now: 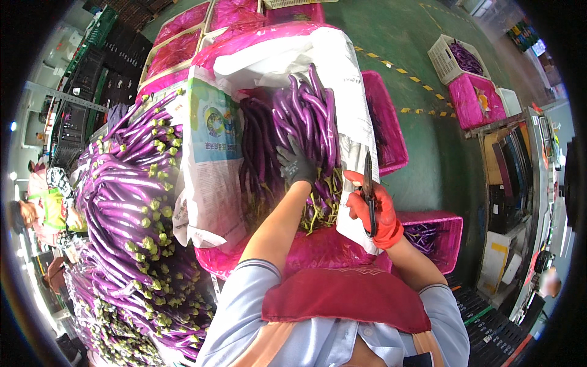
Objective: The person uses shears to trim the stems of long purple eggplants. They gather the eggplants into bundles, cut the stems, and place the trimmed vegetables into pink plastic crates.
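Observation:
Long purple eggplants (326, 124) lie packed in a crate, their thin green stems towards me. My left hand (297, 166), in a dark grey glove, lies flat on these eggplants with its fingers apart. In a red glove, my right hand (383, 218) grips a pair of dark-handled scissors (368, 172), blades pointing away from me, above the crate's right edge. Printed paper (215, 197) lines the left side, and white paper (339, 59) folds over the far and right sides. Pink plastic film (316, 252) covers the crate's near side.
A big heap of eggplants (119, 197) with trimmed green caps rises at my left. Pink-lined crates (387, 124) stand right of the work crate, another crate (451, 229) nearer me. More film-covered crates (179, 50) stand beyond. A person (50, 206) is at far left.

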`<state>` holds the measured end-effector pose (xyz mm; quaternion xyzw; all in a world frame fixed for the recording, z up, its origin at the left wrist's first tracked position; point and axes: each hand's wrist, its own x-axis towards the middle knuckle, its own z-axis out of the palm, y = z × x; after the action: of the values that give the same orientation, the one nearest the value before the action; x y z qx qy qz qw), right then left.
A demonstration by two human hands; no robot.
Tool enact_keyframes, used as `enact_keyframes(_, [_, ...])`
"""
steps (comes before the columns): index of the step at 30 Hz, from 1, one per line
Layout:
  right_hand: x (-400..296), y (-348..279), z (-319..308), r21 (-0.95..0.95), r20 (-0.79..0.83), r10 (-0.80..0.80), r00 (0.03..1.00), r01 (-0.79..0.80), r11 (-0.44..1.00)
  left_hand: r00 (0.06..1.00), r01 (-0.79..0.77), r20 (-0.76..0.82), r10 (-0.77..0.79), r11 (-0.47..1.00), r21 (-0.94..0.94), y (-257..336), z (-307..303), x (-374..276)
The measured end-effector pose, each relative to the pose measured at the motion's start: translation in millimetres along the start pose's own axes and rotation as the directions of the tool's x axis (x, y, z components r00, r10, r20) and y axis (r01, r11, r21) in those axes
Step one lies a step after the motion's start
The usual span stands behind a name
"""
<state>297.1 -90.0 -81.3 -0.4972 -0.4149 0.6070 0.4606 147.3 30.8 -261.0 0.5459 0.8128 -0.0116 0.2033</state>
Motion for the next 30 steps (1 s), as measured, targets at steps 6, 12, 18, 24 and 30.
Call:
enact_keyframes(6, [0,6,1,-0.039,0.004,-0.042,0.999,0.042,0.998,0.987,0.108,0.125,-0.098,0.991,-0.080,16,-24,2])
enact_keyframes(12, [0,3,3,-0.002,0.004,-0.007,1.000,0.007,1.000,0.992,0.128,0.048,-0.121,0.967,-0.221,8,-16,5])
enact_keyframes(18, [-1,4,5,-0.007,0.004,-0.017,1.000,0.017,1.000,0.959,0.271,0.136,-0.247,0.939,-0.211,24,-22,9])
enact_keyframes(24, [-1,3,2,0.033,-0.029,-0.015,0.999,0.016,0.999,0.999,0.032,0.007,-0.035,0.803,-0.595,-24,-13,13])
enact_keyframes(30, [1,13,1,0.005,0.002,-0.111,0.994,0.111,0.994,0.930,0.179,0.103,0.354,-0.190,-0.965,-81,-27,34])
